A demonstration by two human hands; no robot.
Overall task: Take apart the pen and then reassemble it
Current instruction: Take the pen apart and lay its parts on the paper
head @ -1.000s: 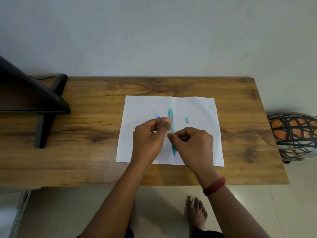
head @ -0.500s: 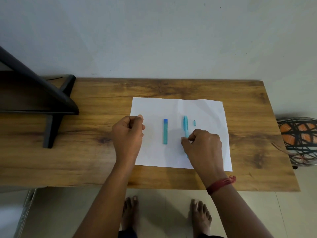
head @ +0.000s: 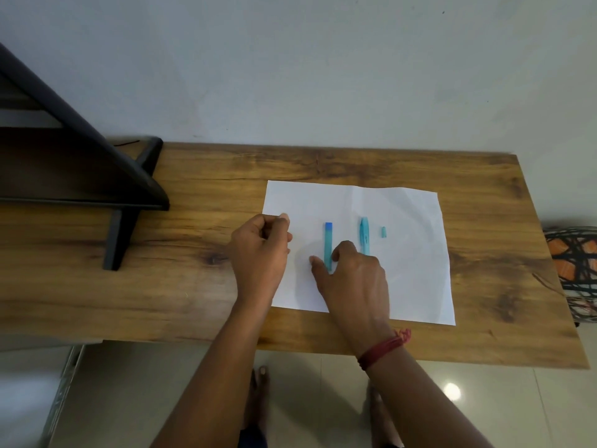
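My right hand (head: 352,279) is loose, thumb and forefinger spread either side of the near end of the teal tube (head: 328,244), not actually pinched on it yet as far as I can tell. The tube points straight away from me, blue tip at the far end, so I reckon I just close on it from this end. Just right of my forefinger the pen barrel (head: 364,236) lies parallel, with the little end piece (head: 383,232) right of that. My left hand (head: 260,253) is curled up off to the left, at the edge of the paper (head: 413,279) on the tabletop (head: 193,302). Can't tell if it's holding anything.
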